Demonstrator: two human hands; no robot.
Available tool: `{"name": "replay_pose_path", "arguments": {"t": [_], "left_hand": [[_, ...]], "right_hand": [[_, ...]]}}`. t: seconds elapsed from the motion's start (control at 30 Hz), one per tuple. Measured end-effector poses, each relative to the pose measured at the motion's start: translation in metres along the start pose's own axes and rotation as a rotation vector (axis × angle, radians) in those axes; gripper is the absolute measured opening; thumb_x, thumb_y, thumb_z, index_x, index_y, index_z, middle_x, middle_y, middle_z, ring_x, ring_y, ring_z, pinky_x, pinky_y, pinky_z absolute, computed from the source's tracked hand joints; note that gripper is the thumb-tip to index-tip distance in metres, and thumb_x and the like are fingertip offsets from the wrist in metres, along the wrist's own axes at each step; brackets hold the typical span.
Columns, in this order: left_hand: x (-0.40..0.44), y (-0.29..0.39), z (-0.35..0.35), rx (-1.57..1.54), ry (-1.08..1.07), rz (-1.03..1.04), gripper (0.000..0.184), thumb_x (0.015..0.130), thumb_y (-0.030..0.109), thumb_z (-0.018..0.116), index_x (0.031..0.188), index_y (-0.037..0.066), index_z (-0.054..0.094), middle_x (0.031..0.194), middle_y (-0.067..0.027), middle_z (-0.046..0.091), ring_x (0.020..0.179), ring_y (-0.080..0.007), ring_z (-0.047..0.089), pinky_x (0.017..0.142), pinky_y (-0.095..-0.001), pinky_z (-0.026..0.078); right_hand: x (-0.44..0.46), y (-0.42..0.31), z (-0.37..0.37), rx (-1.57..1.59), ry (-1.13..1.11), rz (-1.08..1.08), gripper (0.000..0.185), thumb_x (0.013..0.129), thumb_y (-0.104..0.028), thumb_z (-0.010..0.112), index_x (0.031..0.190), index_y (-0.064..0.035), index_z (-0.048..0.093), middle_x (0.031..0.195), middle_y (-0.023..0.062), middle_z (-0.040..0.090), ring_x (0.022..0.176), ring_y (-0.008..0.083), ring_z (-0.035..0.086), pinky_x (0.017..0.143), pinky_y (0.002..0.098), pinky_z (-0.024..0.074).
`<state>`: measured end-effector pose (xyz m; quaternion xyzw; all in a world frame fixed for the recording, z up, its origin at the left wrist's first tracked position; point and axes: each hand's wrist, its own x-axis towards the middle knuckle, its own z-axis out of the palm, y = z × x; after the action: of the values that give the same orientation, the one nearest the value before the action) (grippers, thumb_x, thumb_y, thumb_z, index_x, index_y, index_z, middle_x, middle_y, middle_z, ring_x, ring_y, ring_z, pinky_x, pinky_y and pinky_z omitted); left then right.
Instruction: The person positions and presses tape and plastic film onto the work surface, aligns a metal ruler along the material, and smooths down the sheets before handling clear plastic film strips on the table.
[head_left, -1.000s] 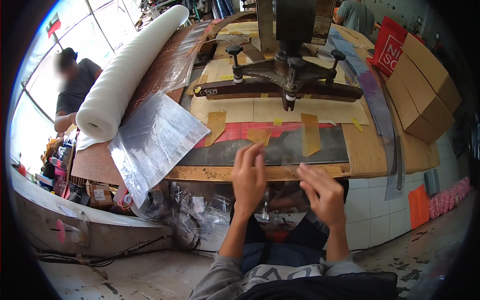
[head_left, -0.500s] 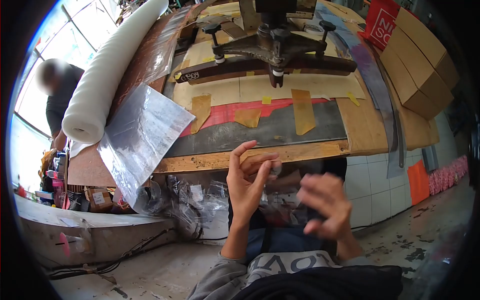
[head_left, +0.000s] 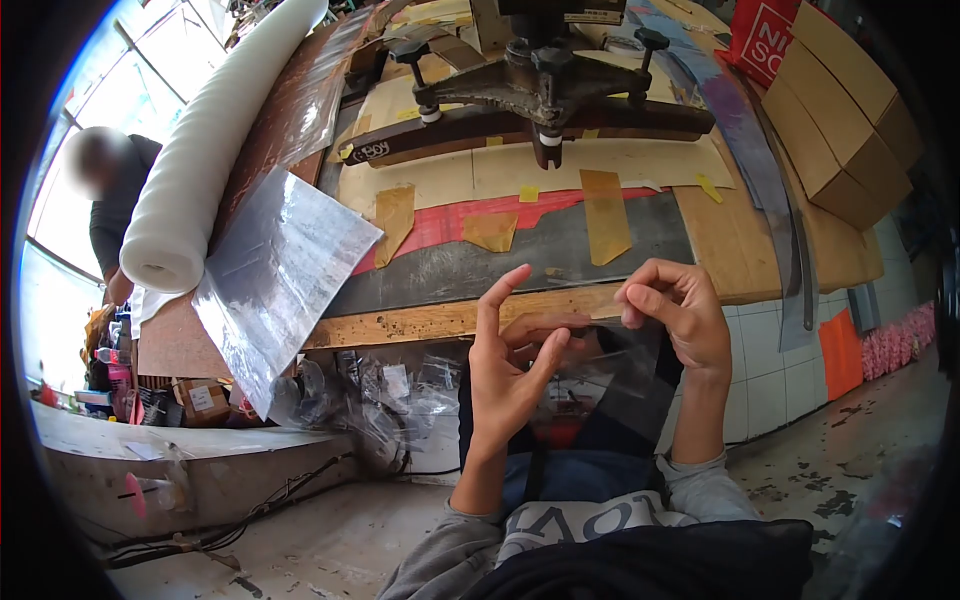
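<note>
Between my hands, in front of the table edge, is a thin see-through piece of plastic film [head_left: 628, 362]; its outline is hard to make out. My left hand [head_left: 512, 372] holds its left side between the thumb and the lower fingers, with the index finger raised. My right hand [head_left: 688, 318] is closed in a pinch at the film's upper right. Beyond the hands is the dark work mat [head_left: 440, 277], with yellow-brown tape pieces [head_left: 605, 225] and a red strip [head_left: 440, 222] on it.
A black metal press frame [head_left: 545, 95] stands over the table. On the left lie a white foam roll [head_left: 205, 165] and clear plastic sheets [head_left: 285, 265]. Cardboard boxes [head_left: 825, 130] sit at the right. A person [head_left: 115, 200] bends at the far left. Plastic scraps [head_left: 400, 395] lie under the table.
My right hand has risen to the film and closed from a loose, blurred pose into a pinch. My left hand has shifted slightly right and down.
</note>
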<state>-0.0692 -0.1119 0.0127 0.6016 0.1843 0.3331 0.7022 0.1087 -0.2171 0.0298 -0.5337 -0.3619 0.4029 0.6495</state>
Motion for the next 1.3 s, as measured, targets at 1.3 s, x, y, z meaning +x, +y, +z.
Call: {"name": "replay_pose_path", "arguments": {"t": [1.3], "left_hand": [[-0.024,0.027,-0.213,-1.201,0.120,0.504,0.035,0.098,0.007,0.050,0.132,0.006,0.050,0.094,-0.0018,0.058,0.076,-0.0071,0.050,0.067,-0.0225,0.048]], "right_hand": [[-0.126,0.154,-0.114,-0.974,-0.706,0.663,0.021,0.072,-0.030,0.078,0.088,-0.0165,0.076,0.081,0.0011,0.073,0.076,0.0173,0.069,0.068,0.0301,0.0507]]}}
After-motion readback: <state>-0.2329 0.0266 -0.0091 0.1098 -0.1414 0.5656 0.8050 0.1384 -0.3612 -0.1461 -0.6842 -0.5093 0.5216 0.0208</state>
